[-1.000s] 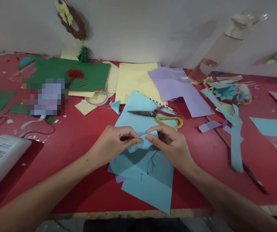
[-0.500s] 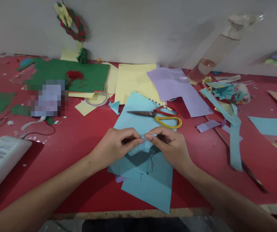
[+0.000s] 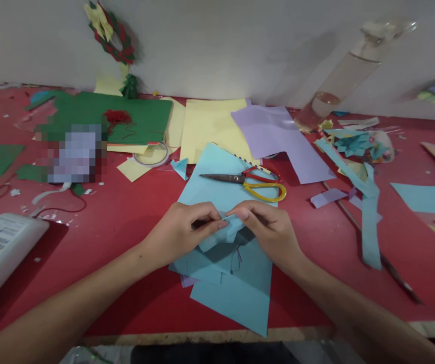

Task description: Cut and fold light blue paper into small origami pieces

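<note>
A small folded piece of light blue paper [image 3: 219, 238] is pinched between both hands, held above blue sheets. My left hand [image 3: 187, 227] grips its upper left edge between thumb and fingertips. On the other side, my right hand [image 3: 265, 225] pinches the upper right edge, the thumb lying along it. Just beyond the fingers, scissors [image 3: 246, 183] with one red and one yellow handle lie on a blue sheet [image 3: 202, 189]. Beneath the hands another blue sheet [image 3: 236, 303] reaches toward the table's front edge; dark pen marks show on the paper there.
Yellow [image 3: 210, 126] and purple sheets [image 3: 274, 131] lie at the back. A roll of tape [image 3: 151, 162] and green sheets [image 3: 141, 114] are on the left, with a white box-like device [image 3: 7, 253]. At right are blue strips [image 3: 371, 227], a thin stick [image 3: 399, 280] and a spray bottle [image 3: 339, 86].
My right thumb has shifted slightly right and up along the paper's edge, showing more of the folded piece between the hands. My left hand has barely moved.
</note>
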A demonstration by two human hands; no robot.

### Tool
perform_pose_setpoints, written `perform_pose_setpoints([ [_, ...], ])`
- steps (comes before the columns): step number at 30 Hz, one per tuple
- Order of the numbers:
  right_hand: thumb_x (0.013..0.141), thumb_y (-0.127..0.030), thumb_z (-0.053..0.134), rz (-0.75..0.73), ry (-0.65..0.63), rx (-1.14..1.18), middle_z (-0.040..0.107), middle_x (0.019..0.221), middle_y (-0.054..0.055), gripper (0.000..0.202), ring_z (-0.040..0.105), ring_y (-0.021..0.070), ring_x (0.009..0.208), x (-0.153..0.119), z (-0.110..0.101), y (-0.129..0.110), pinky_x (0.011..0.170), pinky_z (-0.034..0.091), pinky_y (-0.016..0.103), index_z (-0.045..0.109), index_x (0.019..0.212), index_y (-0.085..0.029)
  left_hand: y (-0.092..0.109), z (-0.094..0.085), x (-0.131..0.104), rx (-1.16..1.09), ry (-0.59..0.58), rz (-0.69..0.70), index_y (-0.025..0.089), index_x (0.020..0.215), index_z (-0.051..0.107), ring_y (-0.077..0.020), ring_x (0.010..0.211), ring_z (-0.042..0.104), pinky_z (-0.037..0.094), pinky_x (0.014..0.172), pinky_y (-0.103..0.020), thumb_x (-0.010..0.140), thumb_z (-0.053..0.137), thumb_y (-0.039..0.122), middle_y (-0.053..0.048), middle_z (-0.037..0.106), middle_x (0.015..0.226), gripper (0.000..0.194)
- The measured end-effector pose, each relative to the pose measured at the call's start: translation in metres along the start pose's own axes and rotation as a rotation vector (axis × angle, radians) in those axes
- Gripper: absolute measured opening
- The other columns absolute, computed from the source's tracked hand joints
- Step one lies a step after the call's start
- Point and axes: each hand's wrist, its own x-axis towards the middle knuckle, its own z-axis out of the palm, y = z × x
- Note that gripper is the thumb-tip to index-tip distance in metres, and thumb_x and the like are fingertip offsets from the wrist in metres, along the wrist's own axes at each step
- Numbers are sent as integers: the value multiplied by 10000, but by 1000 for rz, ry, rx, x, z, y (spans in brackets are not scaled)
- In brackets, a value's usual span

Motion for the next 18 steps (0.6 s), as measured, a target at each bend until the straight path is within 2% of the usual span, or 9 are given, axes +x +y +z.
perform_pose_setpoints([
  [4,835,-375,716,0,-30,45,675,712,-9,145,561,128,644,0,3,0,567,423,248,738,797,-237,1,1,0,4,-18,-28,161,748,627,-46,526,438,327,496,-144,913,619,292,69,532,589,211],
  [11,825,-316,727,12,-38,131,693,731,1,112,605,136,674,1,4,-4,601,453,254,733,766,-220,2,2,-1,-9,-1,-32,161,731,628,-50,549,488,354,512,-137,894,637,265,61,584,611,194],
  [15,819,-310,732,21,-62,127,700,720,6,107,628,145,677,2,4,-4,622,478,267,738,763,-219,1,2,0,-40,-2,-58,162,723,638,-47,534,466,347,498,-134,873,650,244,65,577,592,172],
  [18,827,-321,725,6,-30,111,706,733,8,116,631,148,684,3,3,-3,620,484,269,742,762,-226,1,0,2,-63,-12,-73,166,748,664,-49,534,453,347,496,-138,867,654,252,64,580,600,147],
])
